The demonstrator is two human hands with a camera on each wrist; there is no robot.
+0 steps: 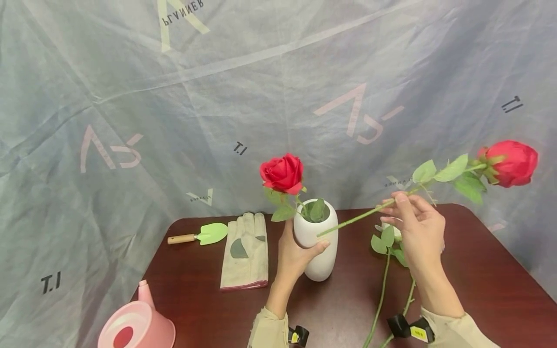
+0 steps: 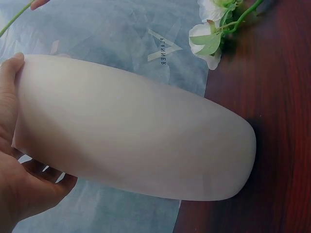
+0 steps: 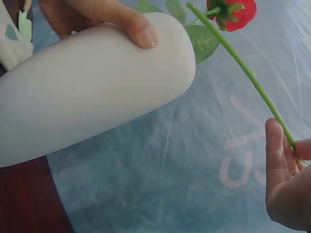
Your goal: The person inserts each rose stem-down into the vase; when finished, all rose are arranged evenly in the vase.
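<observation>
A white vase (image 1: 321, 258) stands on the table, and my left hand (image 1: 291, 255) grips it from the left near the top, thumb across its front. One red rose (image 1: 283, 174) leans out of the vase's mouth to the left, with leaves at the rim. To the right, my right hand (image 1: 419, 234) pinches the green stem of a second red rose (image 1: 511, 163) between thumb and fingers. That rose lies nearly level, bloom to the right. Its bare stem end overlaps the upper vase in the head view; the right wrist view shows the stem end (image 3: 191, 7) beyond the rim.
Long-stemmed white flowers (image 2: 210, 43) lie on the dark red table (image 1: 348, 309), partly behind my right hand. Left of the vase are a pale work glove (image 1: 245, 256) and a green trowel (image 1: 212, 234). A pink watering can (image 1: 161, 333) stands front left. Grey sheeting (image 1: 243, 87) hangs behind.
</observation>
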